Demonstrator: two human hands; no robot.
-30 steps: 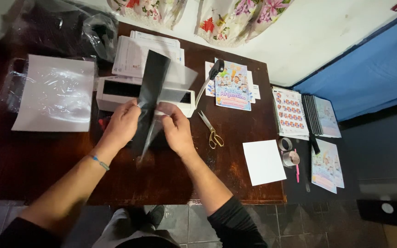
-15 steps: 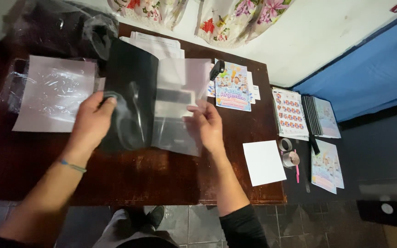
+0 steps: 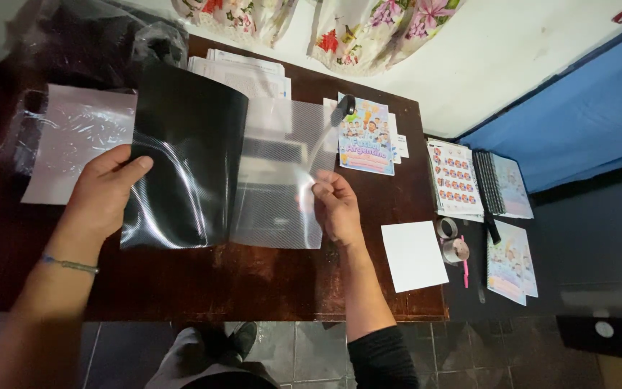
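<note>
Clearly, 2 thin plastic sheets are being spread apart like an open book above the dark wooden worktop: a glossy black sheet on the person's left and a clear dotted sheet on the right, joined or touching along a middle fold; the spread seems meant to separate or inspect the 2 layers. The left hand lies flat on the black sheet's outer edge, thumb over the face and fingers behind, a loose, mostly open grip that props the sheet up; the right hand pinches the clear sheet's right edge between thumb and fingertips, a closed grip that keeps it taut. Beneath and behind the sheets sit a pale machine, only dimly seen through the clear plastic, and a stack of white papers; a crinkled plastic sleeve lies to the left, near the left hand. Further right are a colourful printed booklet, a blank white card near the worktop's front edge, and, on a lower dark surface, sticker sheets, a spiral notebook and 2 tape rolls.
</note>
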